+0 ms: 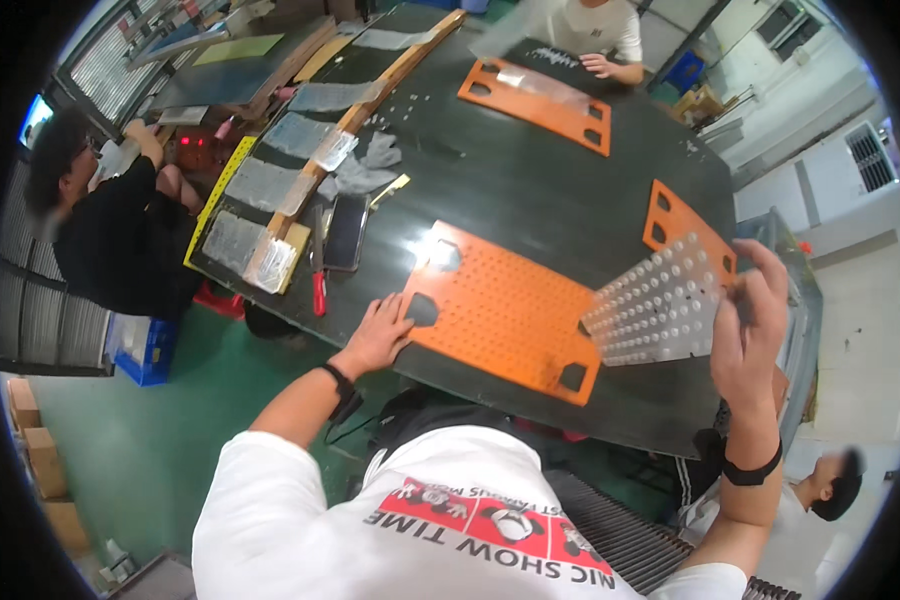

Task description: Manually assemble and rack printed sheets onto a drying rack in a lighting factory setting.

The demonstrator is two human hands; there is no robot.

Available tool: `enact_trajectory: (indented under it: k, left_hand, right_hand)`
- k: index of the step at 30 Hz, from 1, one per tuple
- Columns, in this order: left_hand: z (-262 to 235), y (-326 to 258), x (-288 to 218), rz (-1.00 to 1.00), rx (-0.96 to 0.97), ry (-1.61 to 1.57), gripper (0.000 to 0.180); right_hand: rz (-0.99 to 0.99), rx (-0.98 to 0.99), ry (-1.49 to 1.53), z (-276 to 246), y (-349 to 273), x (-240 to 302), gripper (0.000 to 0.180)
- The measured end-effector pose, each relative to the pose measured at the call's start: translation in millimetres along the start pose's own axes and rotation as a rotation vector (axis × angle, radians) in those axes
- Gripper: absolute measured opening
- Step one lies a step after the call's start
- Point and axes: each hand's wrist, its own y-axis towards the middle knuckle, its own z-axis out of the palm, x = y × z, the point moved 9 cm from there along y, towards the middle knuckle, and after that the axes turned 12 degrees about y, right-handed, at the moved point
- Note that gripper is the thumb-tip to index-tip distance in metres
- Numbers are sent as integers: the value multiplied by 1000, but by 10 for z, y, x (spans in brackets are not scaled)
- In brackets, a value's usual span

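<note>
An orange perforated board (510, 305) with cutouts at its ends lies on the dark table in front of me. My left hand (375, 335) rests at the board's left end, fingers stretched out against its edge beside a cutout. At the right, my right hand (752, 330) pinches the edge of a clear sheet (660, 305) covered in rows of round whitish dots. The sheet is tilted up, and its far end reaches the board's right end. Part of a second orange board (682, 222) shows behind the sheet.
Across the dark table (440, 150), a person sits by another orange board (540, 105). To the left lie a phone (346, 232), a red-handled tool (319, 290), a grey cloth (362, 170) and several clear packs (270, 185) along a wooden strip. Other people are at left and lower right.
</note>
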Motion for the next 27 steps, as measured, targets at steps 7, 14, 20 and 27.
enact_trajectory:
  k: [7, 14, 20, 27]
  left_hand:
    - [-129, 468, -610, -383, -208, -762, 29]
    - [-409, 1103, -1162, -546, -427, -1527, 31]
    - [-653, 1116, -1195, -700, -396, -1667, 32]
    - [-639, 1197, -1330, -649, -435, -1890, 24]
  right_hand:
    - [35, -152, 282, -253, 632, 208, 2]
    - [33, -187, 406, -432, 990, 421, 5]
    - [69, -226, 398, -488, 1041, 517, 4]
    - [53, -240, 411, -585, 918, 552, 5]
